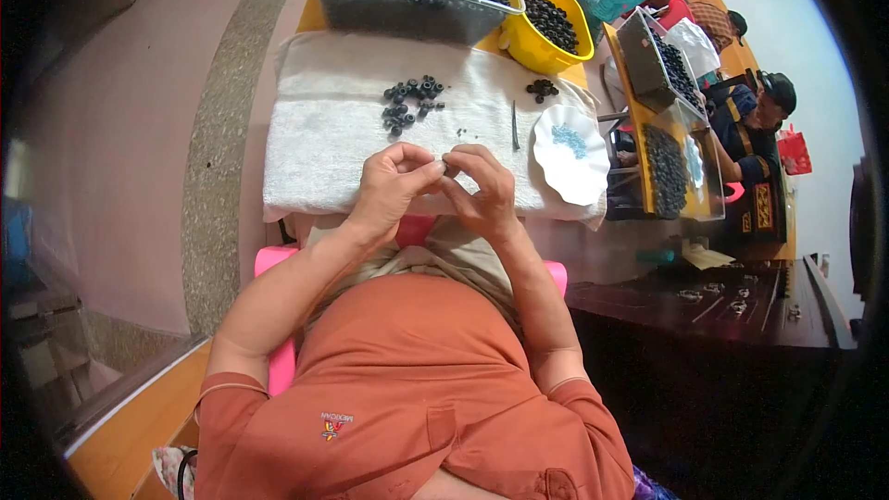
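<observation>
My left hand (394,187) and my right hand (485,191) meet over the near edge of a white cloth (319,120). Their thumbs and fingertips pinch a small black part (447,168), mostly hidden by the fingers. Beyond them on the cloth lies a loose group of black ring-shaped parts (400,118), with a smaller pile of black parts (542,90) farther right. A thin dark stick (516,126) rests right of my hands, beside a white scalloped plate (553,180) bearing small light-blue pieces (569,139). Tiny dark bits (468,133) are scattered just past my fingers.
At the far side stands a clear plastic bin (398,9) full of black parts, with a yellow bucket (546,60) of similar parts beside it. To the right, another person (755,116) sits by more bins (665,171). A dark carved wooden surface (685,310) is at lower right.
</observation>
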A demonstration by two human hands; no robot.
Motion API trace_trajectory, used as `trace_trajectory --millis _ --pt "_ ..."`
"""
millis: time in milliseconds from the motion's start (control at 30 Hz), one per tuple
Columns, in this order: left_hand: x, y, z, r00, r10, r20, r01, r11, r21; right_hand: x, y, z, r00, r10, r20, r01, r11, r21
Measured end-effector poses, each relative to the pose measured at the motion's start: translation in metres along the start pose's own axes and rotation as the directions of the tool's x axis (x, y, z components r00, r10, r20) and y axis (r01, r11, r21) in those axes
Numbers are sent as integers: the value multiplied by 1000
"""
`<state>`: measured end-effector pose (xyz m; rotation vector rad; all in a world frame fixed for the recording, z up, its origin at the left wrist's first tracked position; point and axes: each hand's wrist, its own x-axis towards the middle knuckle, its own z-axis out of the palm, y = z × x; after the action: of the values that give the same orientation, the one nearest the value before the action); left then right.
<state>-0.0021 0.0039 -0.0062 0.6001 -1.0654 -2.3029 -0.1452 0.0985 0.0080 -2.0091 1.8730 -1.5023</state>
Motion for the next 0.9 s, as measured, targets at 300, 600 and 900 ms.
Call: trace_trajectory --millis 300,600,900 --pt "1 -3 0 1000 15 26 -16 999 34 2 1 -7 993 -23 112 18 999 39" --pt "3 -3 1 1000 19 19 -20 996 89 -1 2 -3 998 -15 64 11 998 66" --pt "4 -1 -5 998 -46 48 43 997 62 -3 2 2 999 14 49 -20 991 132"
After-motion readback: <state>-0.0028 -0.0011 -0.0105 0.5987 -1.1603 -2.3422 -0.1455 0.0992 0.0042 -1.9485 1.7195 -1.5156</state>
